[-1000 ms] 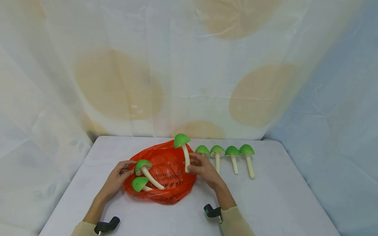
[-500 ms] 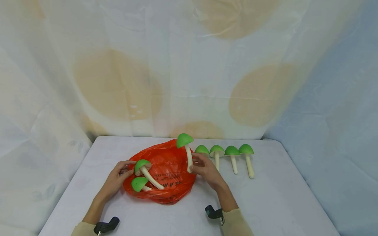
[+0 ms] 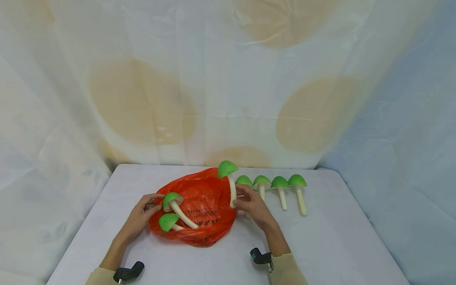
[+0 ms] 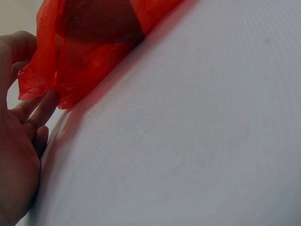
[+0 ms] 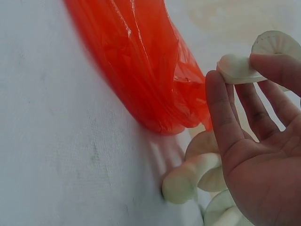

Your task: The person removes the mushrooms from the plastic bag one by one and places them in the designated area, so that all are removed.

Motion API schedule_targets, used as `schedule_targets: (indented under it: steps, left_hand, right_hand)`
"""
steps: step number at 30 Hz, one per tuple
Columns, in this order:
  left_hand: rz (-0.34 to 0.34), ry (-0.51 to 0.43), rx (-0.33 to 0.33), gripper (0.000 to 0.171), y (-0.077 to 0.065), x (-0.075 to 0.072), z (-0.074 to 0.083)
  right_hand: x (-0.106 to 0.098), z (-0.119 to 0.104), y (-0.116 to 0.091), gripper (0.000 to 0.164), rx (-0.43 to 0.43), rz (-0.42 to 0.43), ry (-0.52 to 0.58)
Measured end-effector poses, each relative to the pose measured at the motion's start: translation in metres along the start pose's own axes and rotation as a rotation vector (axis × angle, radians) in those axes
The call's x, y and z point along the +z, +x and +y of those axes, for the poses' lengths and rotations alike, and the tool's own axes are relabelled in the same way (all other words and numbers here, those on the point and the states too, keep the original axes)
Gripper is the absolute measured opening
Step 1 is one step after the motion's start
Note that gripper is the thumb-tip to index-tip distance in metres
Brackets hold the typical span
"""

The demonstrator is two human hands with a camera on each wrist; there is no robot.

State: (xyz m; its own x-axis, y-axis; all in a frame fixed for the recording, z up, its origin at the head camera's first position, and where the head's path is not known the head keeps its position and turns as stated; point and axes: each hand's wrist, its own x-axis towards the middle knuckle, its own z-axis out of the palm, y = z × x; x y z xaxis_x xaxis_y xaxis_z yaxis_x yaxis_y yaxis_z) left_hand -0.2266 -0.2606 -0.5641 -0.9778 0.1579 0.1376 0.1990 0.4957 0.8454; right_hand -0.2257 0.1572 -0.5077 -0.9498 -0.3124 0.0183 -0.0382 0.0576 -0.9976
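My right hand [image 3: 257, 209] pinches the pale stem of a toy mushroom [image 3: 231, 184] between thumb and fingers. This mushroom stands upright, green domed cap on top, over the right rim of a red plastic bag [image 3: 203, 194]. The right wrist view shows the end of its stem [image 5: 233, 67] at my fingertips. My left hand [image 3: 140, 213] holds the bag's left edge, with the thin red film [image 4: 44, 70] between thumb and fingers. Inside the open bag lie two more mushrooms, one [image 3: 183, 213] slanting across it and a lower one [image 3: 168, 222] with its stem partly hidden.
Several like mushrooms [image 3: 281, 194] lie in a row right of the bag, caps toward the back. My right hand partly covers the leftmost one [image 3: 244, 180]. A white cloth covers the table [image 3: 338, 237], and pale curtains [image 3: 231, 79] hang behind and at both sides.
My right hand has carried the held mushroom a little to the right, from over the bag toward its right rim. My left hand and the two mushrooms in the bag have stayed put.
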Motion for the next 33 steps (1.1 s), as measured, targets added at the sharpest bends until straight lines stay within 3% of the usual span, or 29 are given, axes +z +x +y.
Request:
schedule_targets:
  steps: [8, 33]
  left_hand:
    - [-0.002, -0.002, -0.006, 0.034, 0.001, 0.0, -0.001]
    - [0.0, 0.001, 0.005, 0.034, 0.0, 0.0, -0.001]
  right_hand:
    - [-0.005, 0.003, -0.001, 0.054, -0.019, -0.016, 0.012]
    - [-0.027, 0.001, -0.01, 0.053, 0.012, 0.06, -0.049]
